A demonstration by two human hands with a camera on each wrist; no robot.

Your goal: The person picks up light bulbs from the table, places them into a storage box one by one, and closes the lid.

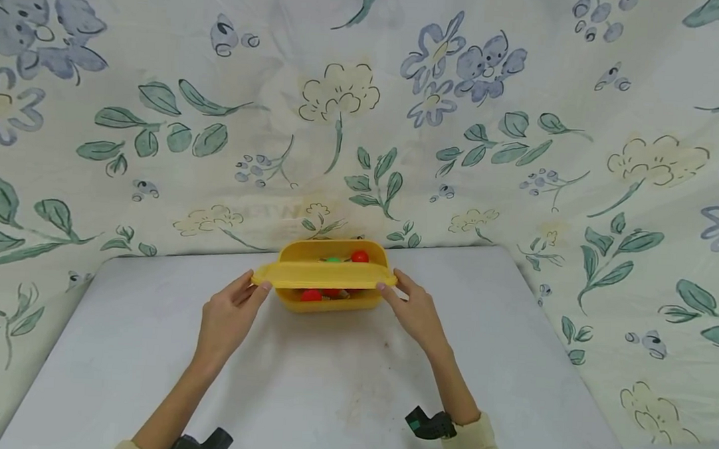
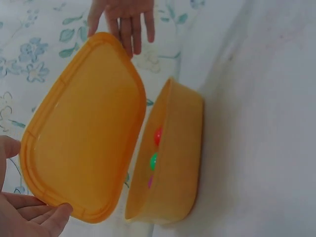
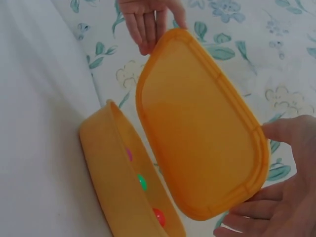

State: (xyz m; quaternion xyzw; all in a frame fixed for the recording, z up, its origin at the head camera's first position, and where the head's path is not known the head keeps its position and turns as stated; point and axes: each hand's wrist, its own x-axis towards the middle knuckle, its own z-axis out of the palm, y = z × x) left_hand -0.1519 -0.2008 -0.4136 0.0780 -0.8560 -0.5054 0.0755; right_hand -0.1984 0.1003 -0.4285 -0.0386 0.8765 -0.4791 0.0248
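Note:
A yellow plastic lid [image 1: 324, 275] is held tilted above an open yellow box [image 1: 326, 306]. My left hand [image 1: 229, 316] pinches the lid's left end between thumb and fingers. At the opposite end, my right hand [image 1: 416, 314] grips the rim the same way. Inside the box lie small colourful items, among them a red one [image 1: 360, 256] and a green one [image 1: 333, 259]. A purple item [image 3: 129, 154] shows over the box's edge in the right wrist view. The lid hides the middle of the box in the head view.
The box stands near the back edge of a white table [image 1: 328, 384]. Behind the table hangs a cloth [image 1: 268, 113] printed with flowers and leaves. Black wrist cameras [image 1: 430, 425] sit on both forearms.

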